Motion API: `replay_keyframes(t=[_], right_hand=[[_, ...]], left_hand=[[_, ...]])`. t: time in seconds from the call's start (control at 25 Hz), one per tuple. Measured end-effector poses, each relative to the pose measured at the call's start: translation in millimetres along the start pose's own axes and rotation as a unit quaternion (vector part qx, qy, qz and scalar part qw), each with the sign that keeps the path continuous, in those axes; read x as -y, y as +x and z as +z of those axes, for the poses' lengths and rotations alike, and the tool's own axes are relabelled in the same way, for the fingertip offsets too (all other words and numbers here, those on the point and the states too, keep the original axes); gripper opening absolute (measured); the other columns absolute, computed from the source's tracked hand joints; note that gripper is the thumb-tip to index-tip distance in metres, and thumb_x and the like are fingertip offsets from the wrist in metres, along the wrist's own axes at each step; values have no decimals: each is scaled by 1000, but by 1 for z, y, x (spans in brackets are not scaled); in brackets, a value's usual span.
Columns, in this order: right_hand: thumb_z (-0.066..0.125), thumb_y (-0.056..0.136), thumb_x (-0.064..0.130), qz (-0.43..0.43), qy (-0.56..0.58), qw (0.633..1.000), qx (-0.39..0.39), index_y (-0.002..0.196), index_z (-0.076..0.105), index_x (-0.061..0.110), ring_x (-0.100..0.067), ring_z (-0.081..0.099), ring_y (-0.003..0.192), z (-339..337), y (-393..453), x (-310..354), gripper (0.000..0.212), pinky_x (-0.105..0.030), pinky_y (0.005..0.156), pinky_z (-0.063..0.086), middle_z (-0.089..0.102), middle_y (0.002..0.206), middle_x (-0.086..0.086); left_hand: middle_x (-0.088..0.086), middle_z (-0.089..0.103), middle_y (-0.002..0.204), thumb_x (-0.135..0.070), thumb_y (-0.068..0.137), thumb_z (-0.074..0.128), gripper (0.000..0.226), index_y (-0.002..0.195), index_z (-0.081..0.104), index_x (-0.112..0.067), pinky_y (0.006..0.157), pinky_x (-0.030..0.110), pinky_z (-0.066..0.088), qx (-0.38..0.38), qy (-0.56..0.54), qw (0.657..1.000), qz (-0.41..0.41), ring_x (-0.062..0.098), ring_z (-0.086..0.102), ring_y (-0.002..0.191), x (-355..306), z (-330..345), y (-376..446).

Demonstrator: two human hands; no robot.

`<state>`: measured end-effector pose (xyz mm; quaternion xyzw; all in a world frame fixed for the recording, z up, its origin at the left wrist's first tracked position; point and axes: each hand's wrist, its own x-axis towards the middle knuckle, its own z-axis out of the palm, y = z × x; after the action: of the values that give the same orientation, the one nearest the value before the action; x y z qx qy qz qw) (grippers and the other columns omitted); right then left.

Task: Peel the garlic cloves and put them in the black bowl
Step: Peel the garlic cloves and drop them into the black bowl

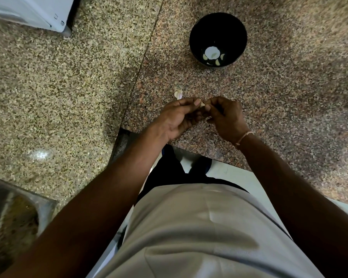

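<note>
Pinched between curled fingers of left hand (177, 115) and right hand (225, 117) above granite counter (269, 109): garlic clove (202, 104), mostly hidden, long axis unclear. Beyond, well apart: black bowl (197, 33) holding peeled cloves (217, 62). Near left fingertips: loose skin (178, 94).

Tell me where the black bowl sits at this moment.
In the head view, the black bowl stands on the speckled granite counter, upper centre-right, beyond both hands and apart from them; a few peeled garlic cloves lie in its bottom.

Speckled granite counter (68, 93) with a white appliance (28, 11) at its corner.
</note>
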<state>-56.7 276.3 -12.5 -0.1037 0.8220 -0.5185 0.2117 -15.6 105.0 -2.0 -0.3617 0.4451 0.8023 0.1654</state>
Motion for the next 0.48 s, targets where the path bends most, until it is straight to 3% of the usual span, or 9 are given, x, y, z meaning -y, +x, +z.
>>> replay_keyframes(t=[0.2,0.48], right_hand=[[61,103,15,12,58,998,18,101,68,8,-25,70,75,0,-3,2,10,-50,71,61,73,84,-12],[67,98,16,7,7,1000,-3,98,71,15,-16,74,72,-3,1,-3,4,-45,69,63,75,80,0]], left_hand=[[9,77,88,-6,97,68,8,103,74,-6,67,30,61,25,-6,999,-27,18,72,74,-3,-3,-1],[11,78,94,-3,98,66,17,114,73,-3,71,31,64,7,6,1000,-5,21,75,81,2,-1,0]])
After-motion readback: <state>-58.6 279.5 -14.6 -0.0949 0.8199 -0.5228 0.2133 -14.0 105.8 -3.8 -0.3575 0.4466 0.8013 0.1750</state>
